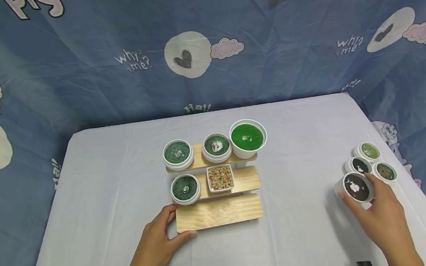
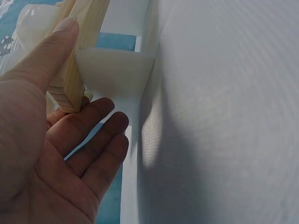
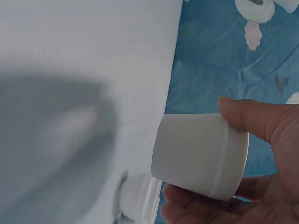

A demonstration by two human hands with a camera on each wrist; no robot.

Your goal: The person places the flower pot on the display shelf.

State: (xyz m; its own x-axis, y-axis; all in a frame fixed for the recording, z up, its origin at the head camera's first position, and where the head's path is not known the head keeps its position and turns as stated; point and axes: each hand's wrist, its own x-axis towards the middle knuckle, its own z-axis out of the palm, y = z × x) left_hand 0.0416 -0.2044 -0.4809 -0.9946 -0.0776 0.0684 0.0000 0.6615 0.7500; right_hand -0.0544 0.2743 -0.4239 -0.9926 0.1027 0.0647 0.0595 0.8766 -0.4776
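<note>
In the head view my left hand [image 1: 157,241] holds the left end of the lowest board of a three-step wooden rack [image 1: 219,213]. The left wrist view shows the thumb on one face of that board [image 2: 88,42] and the index finger behind it; the other fingers hang free. At the right, my right hand [image 1: 386,213] grips a small white tub [image 1: 357,187] with a dark surface and a white mark. In the right wrist view this tub [image 3: 196,154] is held above the table between thumb and fingers.
Three small white tubs stand behind the right hand: light green [image 1: 370,151], dark [image 1: 361,165] and green-brown [image 1: 386,172]. On the rack's upper steps are green-topped tubs [image 1: 178,152], a bright green cup [image 1: 247,137] and a square dish of tan bits [image 1: 220,178]. Patterned blue cloth [image 1: 100,87] hangs behind.
</note>
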